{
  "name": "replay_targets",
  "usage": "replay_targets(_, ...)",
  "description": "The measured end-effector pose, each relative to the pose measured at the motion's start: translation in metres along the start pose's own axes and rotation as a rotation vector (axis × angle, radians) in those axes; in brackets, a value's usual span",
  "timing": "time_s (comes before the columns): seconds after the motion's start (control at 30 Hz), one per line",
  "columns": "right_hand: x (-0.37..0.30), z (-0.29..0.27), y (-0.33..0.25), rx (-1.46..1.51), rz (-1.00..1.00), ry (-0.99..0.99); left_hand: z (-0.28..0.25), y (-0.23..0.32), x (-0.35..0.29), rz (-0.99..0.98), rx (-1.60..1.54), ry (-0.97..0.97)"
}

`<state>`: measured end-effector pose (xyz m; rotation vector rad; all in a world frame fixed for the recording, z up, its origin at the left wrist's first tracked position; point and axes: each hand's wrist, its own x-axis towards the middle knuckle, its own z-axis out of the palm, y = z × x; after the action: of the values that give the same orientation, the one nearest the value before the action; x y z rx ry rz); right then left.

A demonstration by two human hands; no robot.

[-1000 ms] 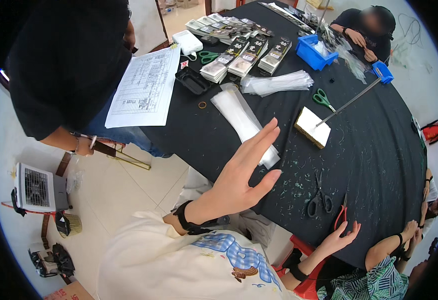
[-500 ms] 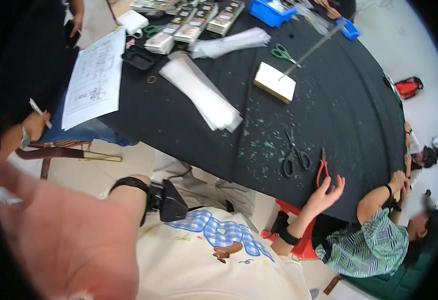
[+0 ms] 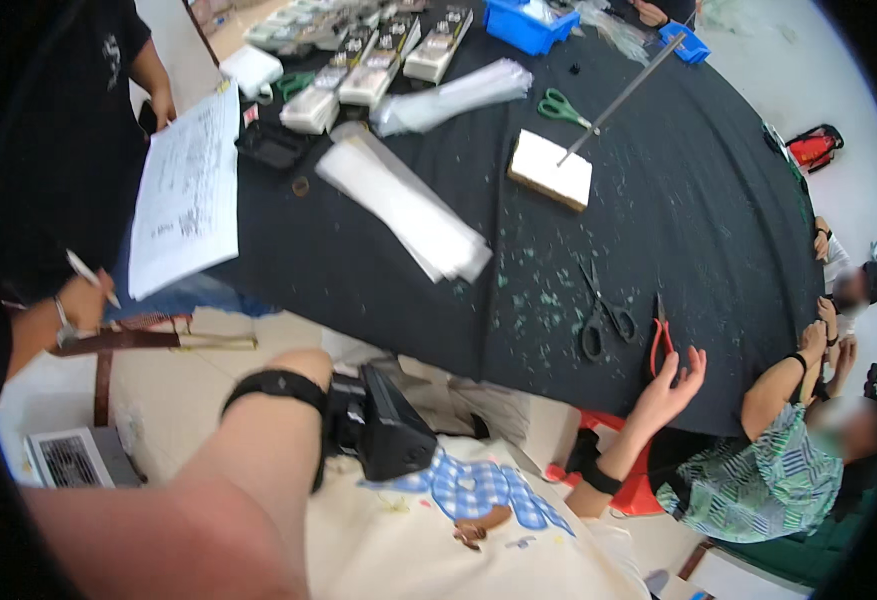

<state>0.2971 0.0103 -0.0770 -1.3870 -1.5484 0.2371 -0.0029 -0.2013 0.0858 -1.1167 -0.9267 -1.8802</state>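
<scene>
My right hand (image 3: 670, 385) is at the near edge of the black-covered table with its fingers apart, holding nothing. Its fingertips are close to a pair of red-handled pliers (image 3: 661, 345); whether they touch cannot be seen. Left of the pliers lie black scissors (image 3: 607, 322), blades parted. My left hand (image 3: 148, 535) is raised close at the lower left, large and blurred, its fingers hidden. A black strap with a black device (image 3: 383, 425) is around that wrist. Farther back, a long grey metal strip (image 3: 623, 100) rests one end on a white-topped block (image 3: 550, 168).
Green-handled scissors (image 3: 562, 107) lie behind the block, and small green scraps (image 3: 530, 300) are scattered nearby. White strips (image 3: 408, 215), several packs (image 3: 383, 68) and a blue bin (image 3: 528, 28) are farther back. A person at left holds a written sheet (image 3: 186, 195); another person (image 3: 743, 480) sits at right.
My left hand has moved down and left, its fingers leaving the picture and more of the wrist showing. The right hand stays open by the pliers. The view has shifted slightly.
</scene>
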Motion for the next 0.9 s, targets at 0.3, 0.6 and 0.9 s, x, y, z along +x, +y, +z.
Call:
replay_targets(0.3, -0.003, -0.01, 0.001, -0.066, 0.049, -0.009, 0.003, -0.032, 0.01, 0.066, -0.055, -0.071)
replay_targets(0.6, 0.001, 0.001, 0.0, -0.058, 0.031, -0.037, 0.009, -0.04, 0.006, 0.017, -0.065, -0.098)
replay_targets(0.9, 0.002, -0.018, -0.013, 0.004, -0.035, 0.012, 0.011, -0.04, 0.006, 0.003, -0.075, -0.127)
